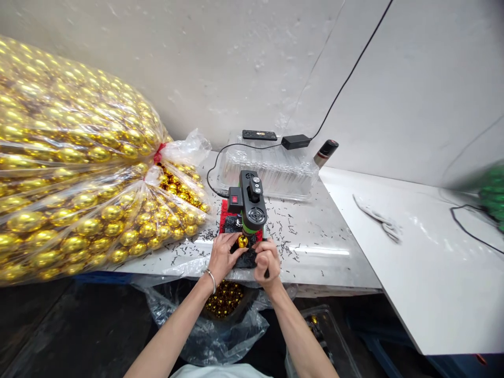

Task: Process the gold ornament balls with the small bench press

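Observation:
A shiny gold ball (243, 241) is pinched between the thumb and fingers of my left hand (223, 255), under the head of a small black bench drill (253, 206). My right hand (268, 261) is closed around a dark lever handle (266, 273) on the drill's right side. The drill has a red switch and stands on a red mat (224, 211). Whether the drill's tip touches the ball is hidden by its head. Dark curled shavings (290, 229) lie scattered about the base.
Big clear bags of gold balls (74, 199) fill the left side. Behind the drill are a clear plastic tray (271, 176), a black power adapter (296, 141) and a spray can (326, 153). Pliers (378, 215) lie on the right table. More gold balls (225, 299) sit below the table edge.

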`<state>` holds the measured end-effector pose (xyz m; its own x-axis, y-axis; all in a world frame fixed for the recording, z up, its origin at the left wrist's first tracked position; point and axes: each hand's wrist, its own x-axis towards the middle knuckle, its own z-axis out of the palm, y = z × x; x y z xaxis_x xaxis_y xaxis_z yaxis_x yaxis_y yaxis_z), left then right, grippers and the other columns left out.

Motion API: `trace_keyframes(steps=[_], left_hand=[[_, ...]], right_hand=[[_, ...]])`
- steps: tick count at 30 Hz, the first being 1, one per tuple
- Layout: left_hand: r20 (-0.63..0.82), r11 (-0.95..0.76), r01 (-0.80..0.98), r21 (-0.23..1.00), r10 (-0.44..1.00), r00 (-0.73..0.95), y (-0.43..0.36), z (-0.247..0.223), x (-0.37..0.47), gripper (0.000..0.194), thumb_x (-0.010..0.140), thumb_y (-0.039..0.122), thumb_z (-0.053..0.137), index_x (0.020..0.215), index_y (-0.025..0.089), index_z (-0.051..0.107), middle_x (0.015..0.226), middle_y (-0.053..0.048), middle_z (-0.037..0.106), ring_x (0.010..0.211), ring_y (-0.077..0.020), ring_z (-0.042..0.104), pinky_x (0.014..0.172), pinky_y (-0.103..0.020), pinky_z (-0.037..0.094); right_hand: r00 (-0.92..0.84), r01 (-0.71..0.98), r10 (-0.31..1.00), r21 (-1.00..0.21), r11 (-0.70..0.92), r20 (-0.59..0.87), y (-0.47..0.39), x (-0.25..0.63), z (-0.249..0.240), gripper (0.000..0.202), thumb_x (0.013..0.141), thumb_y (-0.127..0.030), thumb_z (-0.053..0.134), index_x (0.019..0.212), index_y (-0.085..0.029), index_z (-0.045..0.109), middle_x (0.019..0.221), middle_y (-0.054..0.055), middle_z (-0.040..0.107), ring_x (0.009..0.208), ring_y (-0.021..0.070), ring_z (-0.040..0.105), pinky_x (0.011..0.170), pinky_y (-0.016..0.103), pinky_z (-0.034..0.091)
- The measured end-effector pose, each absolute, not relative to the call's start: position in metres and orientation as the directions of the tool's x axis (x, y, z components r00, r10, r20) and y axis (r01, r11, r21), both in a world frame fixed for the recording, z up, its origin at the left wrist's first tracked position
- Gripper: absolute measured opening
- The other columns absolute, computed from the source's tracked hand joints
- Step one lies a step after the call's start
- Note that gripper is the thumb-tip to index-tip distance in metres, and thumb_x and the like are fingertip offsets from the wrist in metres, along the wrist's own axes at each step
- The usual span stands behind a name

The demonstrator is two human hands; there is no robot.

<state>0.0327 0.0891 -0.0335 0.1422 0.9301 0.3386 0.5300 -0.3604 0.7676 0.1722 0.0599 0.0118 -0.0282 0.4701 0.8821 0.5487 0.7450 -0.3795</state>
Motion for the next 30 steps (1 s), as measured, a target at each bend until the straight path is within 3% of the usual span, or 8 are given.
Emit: trace_keyframes(steps=[4,8,14,18,22,26,28,30], left_hand=[[0.332,-0.344,0.496,0.797,0.936,0.116,0.092,-0.032,0.034,0.038,0.077,0.039,0.07,0.11,0.022,0.067,0.107,-0.011,0.07,0.1,-0.0282,0.058,0.094,-0.046,0.04],[0.349,-0.33,0.462,0.823,0.936,0.047,0.072,-0.017,0.028,0.039,0.076,0.038,0.07,0.112,0.022,0.067,0.106,-0.011,0.069,0.101,-0.0282,0.059,0.096,-0.047,0.042],[0.17,-0.259,0.324,0.91,0.946,0.277,-0.013,-0.04,0.003,0.039,0.083,0.028,0.061,0.122,0.029,0.063,0.122,-0.01,0.064,0.107,-0.0257,0.063,0.094,-0.037,0.049],[-0.007,-0.055,0.322,0.945,0.982,0.19,-0.045,-0.072,-0.002,0.035,0.078,0.025,0.065,0.112,0.032,0.068,0.124,-0.009,0.062,0.101,-0.028,0.066,0.09,-0.039,0.052],[0.109,-0.142,0.291,0.946,0.986,0.127,-0.018,-0.043,-0.01,0.023,0.078,0.028,0.067,0.1,0.029,0.072,0.107,-0.009,0.069,0.098,-0.0274,0.065,0.093,-0.04,0.05],[0.408,-0.317,0.598,0.736,0.913,-0.018,0.073,0.029,-0.038,0.025,0.087,0.031,0.052,0.102,0.023,0.07,0.112,-0.012,0.065,0.109,-0.0292,0.056,0.102,-0.048,0.039],[0.394,-0.217,0.825,0.522,0.919,-0.007,0.127,0.056,-0.055,0.031,0.089,0.03,0.046,0.108,0.016,0.066,0.12,-0.017,0.059,0.116,-0.0333,0.048,0.102,-0.052,0.035],[0.214,-0.117,0.945,0.306,0.975,0.051,0.173,0.071,-0.067,0.035,0.086,0.032,0.051,0.109,0.009,0.064,0.118,-0.022,0.058,0.114,-0.0366,0.048,0.099,-0.052,0.035]], right_hand=[[0.091,0.482,0.526,-0.499,0.72,0.846,0.058,0.17,0.052,0.03,0.091,-0.015,0.034,0.062,-0.021,0.041,0.061,-0.001,0.046,0.062,0.0131,0.051,0.055,0.028,0.039],[0.128,0.422,0.643,-0.628,0.654,0.755,0.057,0.168,0.09,0.032,0.092,-0.014,0.038,0.061,-0.02,0.039,0.062,-0.001,0.046,0.063,0.0121,0.049,0.059,0.028,0.039],[0.128,0.43,0.619,-0.606,0.67,0.775,0.054,0.166,0.082,0.033,0.092,-0.016,0.038,0.059,-0.02,0.042,0.062,0.0,0.047,0.064,0.0133,0.05,0.059,0.029,0.038],[0.143,0.436,0.62,-0.611,0.66,0.772,0.052,0.165,0.074,0.033,0.092,-0.017,0.037,0.059,-0.02,0.042,0.063,0.001,0.048,0.063,0.0134,0.05,0.058,0.029,0.039],[0.124,0.446,0.617,-0.599,0.665,0.777,0.052,0.165,0.074,0.032,0.091,-0.015,0.038,0.059,-0.021,0.041,0.061,0.0,0.047,0.066,0.0141,0.05,0.061,0.03,0.039],[0.128,0.445,0.595,-0.583,0.68,0.793,0.052,0.165,0.071,0.032,0.091,-0.013,0.038,0.06,-0.02,0.041,0.061,-0.001,0.046,0.066,0.0138,0.049,0.061,0.029,0.038],[0.127,0.442,0.586,-0.575,0.689,0.8,0.053,0.165,0.069,0.031,0.09,-0.012,0.038,0.06,-0.02,0.041,0.062,-0.001,0.046,0.066,0.0134,0.049,0.061,0.029,0.038],[0.113,0.445,0.585,-0.567,0.693,0.803,0.053,0.165,0.068,0.031,0.09,-0.011,0.038,0.061,-0.02,0.041,0.063,0.0,0.047,0.067,0.0132,0.05,0.061,0.029,0.038]])
